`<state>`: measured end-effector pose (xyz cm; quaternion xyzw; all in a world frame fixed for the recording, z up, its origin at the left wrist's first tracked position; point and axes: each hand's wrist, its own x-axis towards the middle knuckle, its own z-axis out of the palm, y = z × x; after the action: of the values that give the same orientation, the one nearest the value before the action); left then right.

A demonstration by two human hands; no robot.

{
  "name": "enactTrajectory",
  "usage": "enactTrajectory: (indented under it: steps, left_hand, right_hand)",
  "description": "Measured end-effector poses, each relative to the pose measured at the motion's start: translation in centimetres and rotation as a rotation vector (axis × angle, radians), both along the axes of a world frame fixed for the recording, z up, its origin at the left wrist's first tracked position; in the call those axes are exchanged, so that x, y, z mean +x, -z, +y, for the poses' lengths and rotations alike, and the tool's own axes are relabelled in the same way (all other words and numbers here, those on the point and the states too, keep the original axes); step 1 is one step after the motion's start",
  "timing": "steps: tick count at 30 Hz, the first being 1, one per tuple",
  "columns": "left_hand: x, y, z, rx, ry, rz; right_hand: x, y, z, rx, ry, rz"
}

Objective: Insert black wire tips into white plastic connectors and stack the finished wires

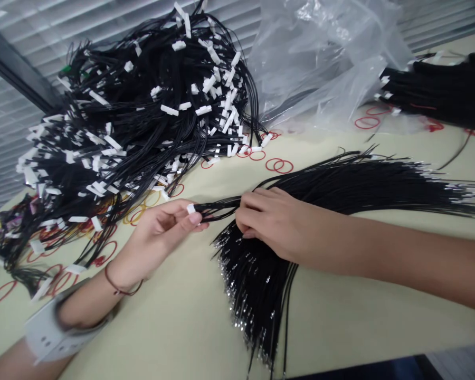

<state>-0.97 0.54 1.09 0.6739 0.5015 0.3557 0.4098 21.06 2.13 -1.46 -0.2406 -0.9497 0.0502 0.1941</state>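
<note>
Between the thumb and fingers of my left hand is a white connector, pinched at its side. Several thin black wires run from it rightward to my right hand, whose curled fingers close around them. Under and beyond the right hand lies a big bundle of black wires, its shiny metal ends pointing right. A second spread of black wires fans down toward the front, with silvery tips along its left edge. My right fingertips are partly hidden against the wires.
A tall heap of black wires with white connectors fills the back left. Red rubber bands lie scattered over the pale table. Behind are a clear plastic bag, another black wire bundle at right, and window blinds.
</note>
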Motion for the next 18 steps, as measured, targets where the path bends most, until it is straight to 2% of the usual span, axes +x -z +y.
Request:
enactTrajectory:
  steps: [3,5,8,10,13,18]
  left_hand:
    - [-0.2,0.1,0.2,-0.293,0.004,-0.202]
    - [-0.3,0.2,0.2,-0.377,-0.025,-0.268]
    - [-0.2,0.3,0.0,-0.42,-0.07,-0.271]
    - [0.1,0.2,-0.2,-0.444,-0.04,-0.245]
    - [0.3,0.0,-0.4,-0.434,0.032,-0.218]
    - [0.1,0.3,-0.4,-0.424,0.018,-0.224]
  right_hand:
    - [-0.2,0.0,0.0,0.013,0.049,0.004]
    - [-0.4,-0.1,0.0,-0.073,0.119,0.049]
    - [-0.8,-0.4,0.0,-0.214,0.221,0.153]
    - [-1.0,-0.5,-0.2,-0.262,0.246,0.21]
    - [-1.4,-0.6,-0.7,-0.269,0.218,0.264]
    - [-1.9,-0.3,-1.3,-0.233,0.165,0.255]
